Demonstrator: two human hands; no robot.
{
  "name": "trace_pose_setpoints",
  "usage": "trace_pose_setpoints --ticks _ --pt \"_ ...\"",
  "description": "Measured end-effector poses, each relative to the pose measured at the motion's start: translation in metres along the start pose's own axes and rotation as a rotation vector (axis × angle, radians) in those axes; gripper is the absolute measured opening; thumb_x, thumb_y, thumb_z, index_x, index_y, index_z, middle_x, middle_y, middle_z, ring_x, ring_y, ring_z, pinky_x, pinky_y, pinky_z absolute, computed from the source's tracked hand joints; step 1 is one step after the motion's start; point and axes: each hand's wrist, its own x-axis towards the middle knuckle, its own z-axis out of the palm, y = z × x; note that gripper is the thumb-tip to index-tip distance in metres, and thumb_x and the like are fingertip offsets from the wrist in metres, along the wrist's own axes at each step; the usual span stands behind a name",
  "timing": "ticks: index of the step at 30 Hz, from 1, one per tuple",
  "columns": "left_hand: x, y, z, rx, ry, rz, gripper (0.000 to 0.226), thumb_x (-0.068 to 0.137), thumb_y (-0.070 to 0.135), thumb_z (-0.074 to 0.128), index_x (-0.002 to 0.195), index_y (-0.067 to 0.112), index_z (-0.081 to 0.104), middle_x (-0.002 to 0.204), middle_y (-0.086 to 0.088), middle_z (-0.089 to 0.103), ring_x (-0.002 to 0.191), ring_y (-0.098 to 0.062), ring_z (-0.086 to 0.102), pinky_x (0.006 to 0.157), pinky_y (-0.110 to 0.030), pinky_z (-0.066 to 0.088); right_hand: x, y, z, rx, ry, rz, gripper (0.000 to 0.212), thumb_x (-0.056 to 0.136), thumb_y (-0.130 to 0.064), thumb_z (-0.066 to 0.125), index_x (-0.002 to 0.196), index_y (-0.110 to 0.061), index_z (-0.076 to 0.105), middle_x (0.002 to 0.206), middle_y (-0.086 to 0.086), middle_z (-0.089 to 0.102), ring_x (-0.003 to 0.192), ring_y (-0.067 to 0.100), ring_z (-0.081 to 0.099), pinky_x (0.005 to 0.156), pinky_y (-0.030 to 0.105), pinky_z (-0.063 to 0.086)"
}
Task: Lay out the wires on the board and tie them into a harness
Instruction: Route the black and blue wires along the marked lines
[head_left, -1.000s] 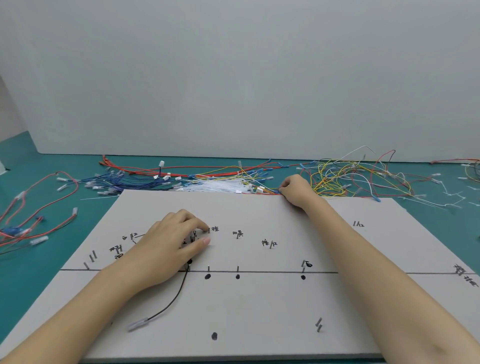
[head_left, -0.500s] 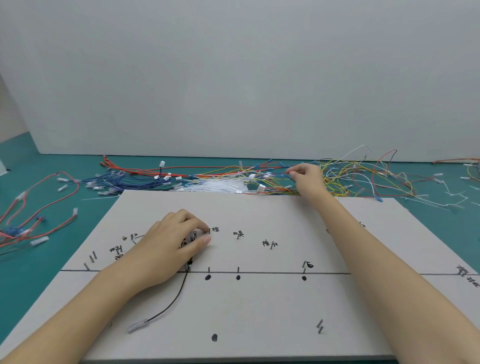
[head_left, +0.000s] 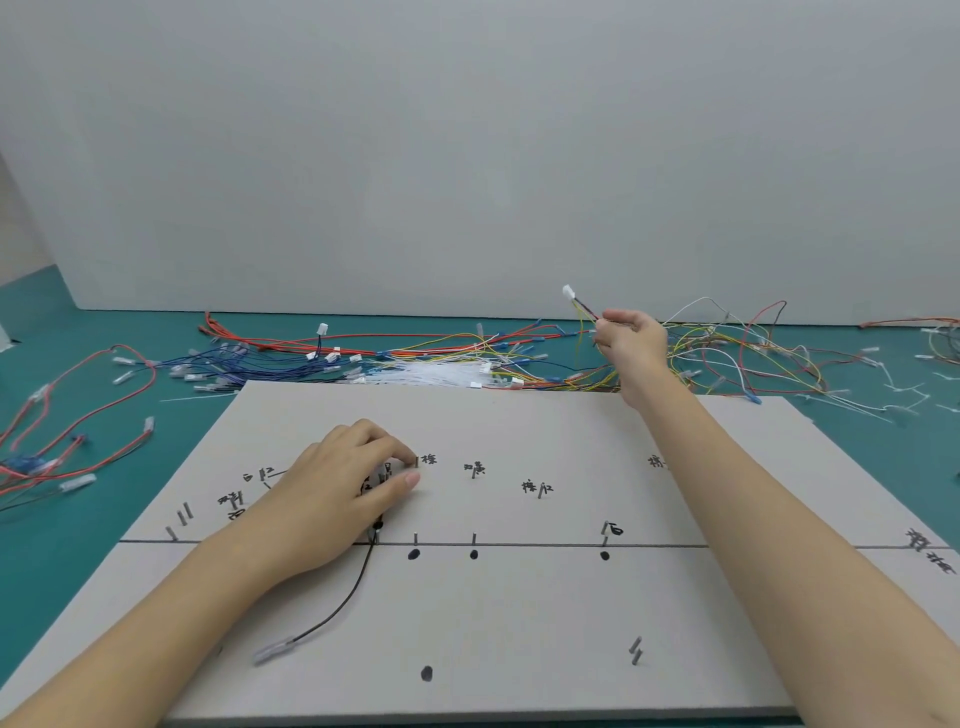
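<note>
Right of centre in the frame, the right hand (head_left: 631, 340) is raised above the far edge of the board (head_left: 519, 623), fingers pinched on a thin wire (head_left: 586, 310). Its white connector (head_left: 569, 292) sticks up and to the left of the fingertips, against the grey wall. The left hand (head_left: 340, 491) rests left of centre on the board, fingers curled over the pegs (head_left: 387, 475) where a black wire (head_left: 337, 608) ends; whether it grips that wire cannot be told. The black wire trails toward the lower left. Loose wires (head_left: 415, 358) lie across the green table (head_left: 62, 587) beyond the board.
</note>
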Motion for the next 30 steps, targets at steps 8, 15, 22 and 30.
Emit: trace_pose_setpoints --ticks 8,15,22,30 --pt "0.0 -0.001 0.001 -0.002 0.003 0.003 0.029 0.095 0.055 0.038 0.113 0.042 0.057 0.108 0.029 0.042 0.104 0.003 0.037 0.09 -0.024 0.032 -0.006 0.017 0.01 -0.838 -0.398 -0.305 0.041 0.08 0.002 0.058 0.116 -0.016 0.057 0.116 0.005 0.05 0.107 0.02 0.05 0.083 0.026 0.039" --pt "0.0 -0.003 0.002 -0.001 0.001 0.007 0.028 0.094 0.057 0.038 0.112 0.044 0.055 0.108 0.03 0.041 0.104 0.002 0.038 0.092 -0.026 0.034 0.0 0.002 0.016 -1.049 -0.673 -0.035 0.027 0.085 -0.021 0.058 0.105 -0.01 0.072 0.112 0.011 0.068 0.1 0.021 0.059 0.098 0.032 0.043" --pt "0.0 -0.004 0.002 0.004 0.0 0.009 0.028 0.094 0.057 0.037 0.113 0.045 0.054 0.108 0.03 0.041 0.104 0.002 0.036 0.091 -0.025 0.033 -0.002 0.001 0.019 -0.947 -0.734 0.031 0.013 0.083 -0.03 0.065 0.09 -0.023 0.074 0.117 -0.005 0.061 0.113 0.018 0.05 0.095 0.027 0.035" --pt "0.0 -0.001 0.001 0.004 -0.003 0.0 0.029 0.095 0.055 0.038 0.114 0.044 0.055 0.109 0.027 0.043 0.105 0.001 0.037 0.093 -0.027 0.034 -0.002 -0.002 0.018 -0.583 -0.576 -0.028 0.019 0.086 -0.02 0.073 0.101 -0.009 0.072 0.086 0.005 0.052 0.075 0.017 0.041 0.057 0.02 0.03"
